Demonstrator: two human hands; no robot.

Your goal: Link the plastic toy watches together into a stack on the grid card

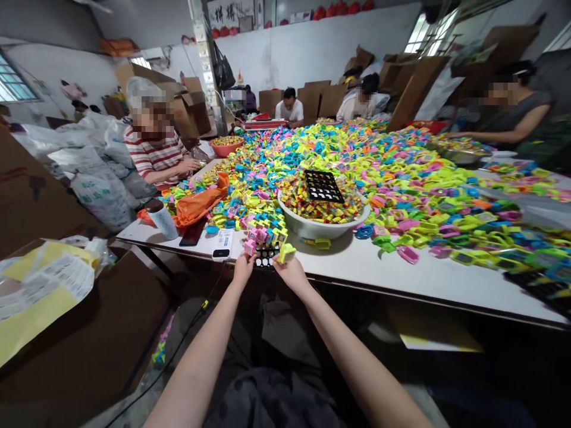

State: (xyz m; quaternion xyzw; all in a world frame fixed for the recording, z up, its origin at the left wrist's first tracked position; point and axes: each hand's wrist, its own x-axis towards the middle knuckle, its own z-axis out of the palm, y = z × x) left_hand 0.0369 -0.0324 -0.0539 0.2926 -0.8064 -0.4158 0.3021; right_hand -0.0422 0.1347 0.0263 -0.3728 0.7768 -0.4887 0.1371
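A black grid tray lies at the table's front edge, its far part covered by rows of pink, blue and yellow toy watches. My left hand is at the tray's left side, fingers closed on a pink toy watch. At the right side, my right hand has its fingers closed on a yellow-green toy watch. Just beyond the right hand stands a white basin full of small wrapped pieces, with a second black grid tray on top.
A large heap of toy watches spreads over the white table. Left of the hands are a phone, a tumbler, an orange bag and a small device with a cable. Several people sit around the table.
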